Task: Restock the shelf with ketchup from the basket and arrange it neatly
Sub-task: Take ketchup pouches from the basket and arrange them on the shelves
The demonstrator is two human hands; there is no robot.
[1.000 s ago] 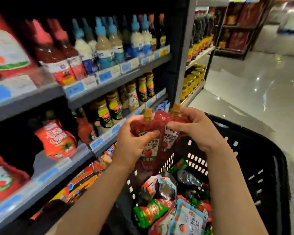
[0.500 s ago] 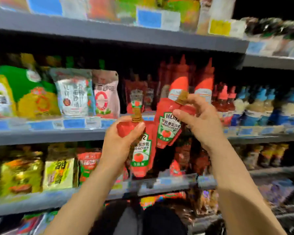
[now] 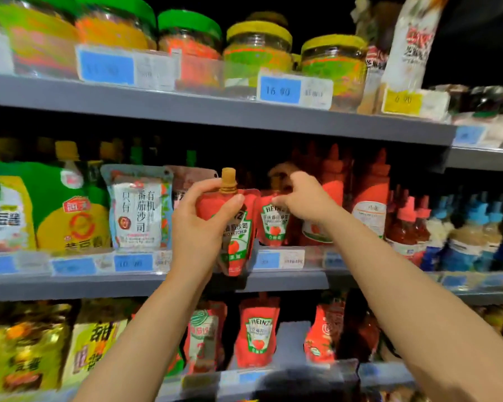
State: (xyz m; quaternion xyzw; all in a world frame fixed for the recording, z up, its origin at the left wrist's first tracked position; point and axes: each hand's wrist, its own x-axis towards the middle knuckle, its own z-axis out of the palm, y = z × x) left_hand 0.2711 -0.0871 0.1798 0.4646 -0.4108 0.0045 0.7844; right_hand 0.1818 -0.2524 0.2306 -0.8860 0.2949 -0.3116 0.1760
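Two ketchup pouches: left hand [image 3: 198,227] grips one [image 3: 235,227], right hand [image 3: 299,198] pinches the other [image 3: 273,224] on the shelf [image 3: 288,281].

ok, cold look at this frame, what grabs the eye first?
Two bare arms reaching up at centre: the left hand grips a red ketchup pouch in front of the middle shelf, and the right hand sets a second pouch onto it. Next, the green and yellow-lidded jars along the top shelf, behind blue price tags.
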